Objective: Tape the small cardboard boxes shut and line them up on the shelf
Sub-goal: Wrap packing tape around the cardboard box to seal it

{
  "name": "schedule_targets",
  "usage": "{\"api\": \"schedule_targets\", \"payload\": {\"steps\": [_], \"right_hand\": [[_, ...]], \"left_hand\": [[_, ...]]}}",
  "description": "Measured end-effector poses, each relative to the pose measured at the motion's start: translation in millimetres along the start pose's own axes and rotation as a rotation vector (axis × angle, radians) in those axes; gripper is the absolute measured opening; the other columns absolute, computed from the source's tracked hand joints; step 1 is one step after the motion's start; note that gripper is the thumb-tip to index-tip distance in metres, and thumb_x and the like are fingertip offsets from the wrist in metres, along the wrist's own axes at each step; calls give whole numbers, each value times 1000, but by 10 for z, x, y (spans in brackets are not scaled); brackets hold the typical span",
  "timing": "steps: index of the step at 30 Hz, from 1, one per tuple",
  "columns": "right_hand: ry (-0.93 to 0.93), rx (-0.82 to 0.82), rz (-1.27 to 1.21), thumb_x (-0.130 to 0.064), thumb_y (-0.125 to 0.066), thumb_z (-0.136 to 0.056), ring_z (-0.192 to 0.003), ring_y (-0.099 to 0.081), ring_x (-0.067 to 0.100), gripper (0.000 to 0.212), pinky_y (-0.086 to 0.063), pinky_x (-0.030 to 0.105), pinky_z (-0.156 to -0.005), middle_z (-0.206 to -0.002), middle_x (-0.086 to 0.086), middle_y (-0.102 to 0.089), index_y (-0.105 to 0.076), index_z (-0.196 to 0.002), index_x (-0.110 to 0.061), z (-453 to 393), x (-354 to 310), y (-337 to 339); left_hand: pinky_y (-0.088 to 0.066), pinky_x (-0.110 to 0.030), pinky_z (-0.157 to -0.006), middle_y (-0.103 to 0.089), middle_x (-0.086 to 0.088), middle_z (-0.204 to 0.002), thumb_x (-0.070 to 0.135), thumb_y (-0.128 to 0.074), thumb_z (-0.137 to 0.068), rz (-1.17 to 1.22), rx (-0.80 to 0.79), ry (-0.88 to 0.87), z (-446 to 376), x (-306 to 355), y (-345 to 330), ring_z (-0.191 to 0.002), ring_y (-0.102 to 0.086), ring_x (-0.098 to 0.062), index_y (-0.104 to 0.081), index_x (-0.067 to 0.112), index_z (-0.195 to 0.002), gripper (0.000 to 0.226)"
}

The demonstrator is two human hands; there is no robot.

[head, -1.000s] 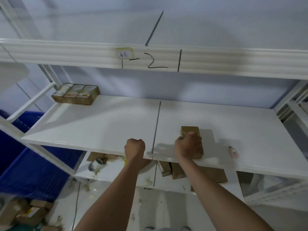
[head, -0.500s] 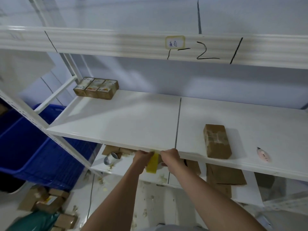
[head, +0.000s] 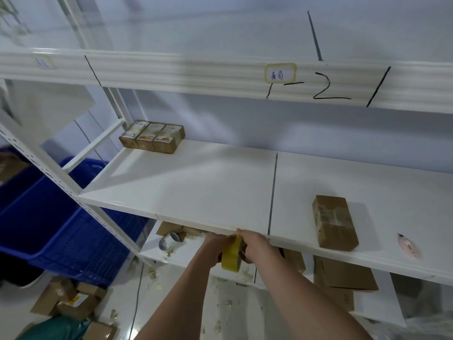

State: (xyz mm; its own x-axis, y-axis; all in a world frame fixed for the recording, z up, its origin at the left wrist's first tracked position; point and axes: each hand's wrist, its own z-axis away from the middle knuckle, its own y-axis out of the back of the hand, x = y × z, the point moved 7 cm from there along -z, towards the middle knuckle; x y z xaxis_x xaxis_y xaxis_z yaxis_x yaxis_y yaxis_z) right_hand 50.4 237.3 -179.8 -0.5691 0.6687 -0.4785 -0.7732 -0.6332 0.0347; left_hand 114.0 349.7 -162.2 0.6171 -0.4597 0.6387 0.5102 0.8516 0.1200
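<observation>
Three small brown cardboard boxes with printed labels [head: 152, 136] sit touching in a row at the back left corner of the white shelf board [head: 196, 182], already lined up. One long brown cardboard box wrapped in clear tape [head: 333, 222] lies alone near the front edge, right of the board seam, well apart from the row; it looks taped but not yet placed in line. A small pinkish cutter-like item [head: 408, 246] lies near the front edge, further right.

Both hands are just below the front edge near the seam. Left hand [head: 217, 246] and right hand [head: 255, 245] have fingers curled around a yellowish roll of clear tape [head: 232, 255], one on each side; whether an end is being peeled, cannot tell.

More brown boxes lie on the lower shelf [head: 343, 276] and on the floor [head: 71, 300], apparently untaped. Judgement: early stage, three lined, one pending, many left.
</observation>
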Motion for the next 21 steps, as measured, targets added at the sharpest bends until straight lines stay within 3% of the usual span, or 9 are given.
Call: {"api": "schedule_targets", "payload": {"steps": [4, 7, 9, 13, 17, 21], "right_hand": [[61, 43, -47, -13, -74, -90, -96, -53, 21, 20, -50, 22, -75, -123, 17, -63, -56, -91, -4, 115, -102, 27], [125, 110, 14, -14, -79, -84, -93, -55, 30, 39, -51, 32, -83, -118, 17, -64, -61, -114, 3, 158, -141, 76], [128, 99, 48, -14, -81, -82, -91, -56, 31, 45, -51, 35, -84, -116, 18, -64, -61, -118, 3, 179, -142, 65], [153, 139, 84, -16, -82, -82, -88, -57, 29, 44, -49, 29, -77, -117, 17, -66, -63, -117, 2, 193, -153, 115], [170, 154, 99, -16, -82, -82, -98, -64, 32, 39, -56, 38, -89, -107, 16, -68, -65, -111, 2, 245, -160, 46], [215, 135, 151, -10, -77, -82, -85, -63, 27, 19, -50, 30, -73, -88, 10, -70, -69, -94, 1, 276, -118, -54]], "left_hand": [[-61, -48, -81, -73, -20, -103, 25, -82, -82, 40, -35, 5, -16, -11, 2, -90, -74, -33, -63, -3, -112, 45], [-61, -48, -78, -73, -19, -97, 20, -76, -88, 103, -63, -3, 13, -40, -40, -83, -73, -32, -65, -5, -110, 35], [-61, -47, -75, -72, -19, -95, 19, -75, -89, 121, -78, -4, 25, -41, -68, -81, -72, -32, -65, -5, -109, 32], [-61, -48, -77, -72, -19, -97, 20, -75, -89, 106, -78, -17, 29, -27, -76, -85, -73, -33, -66, -4, -107, 31], [-62, -46, -74, -70, -21, -103, 20, -73, -91, 133, -76, -14, 16, -79, -66, -88, -71, -35, -63, -3, -109, 30], [-60, -42, -68, -69, -23, -108, 20, -71, -92, 175, -109, 11, 45, -170, 11, -88, -71, -36, -59, -4, -116, 36]]}}
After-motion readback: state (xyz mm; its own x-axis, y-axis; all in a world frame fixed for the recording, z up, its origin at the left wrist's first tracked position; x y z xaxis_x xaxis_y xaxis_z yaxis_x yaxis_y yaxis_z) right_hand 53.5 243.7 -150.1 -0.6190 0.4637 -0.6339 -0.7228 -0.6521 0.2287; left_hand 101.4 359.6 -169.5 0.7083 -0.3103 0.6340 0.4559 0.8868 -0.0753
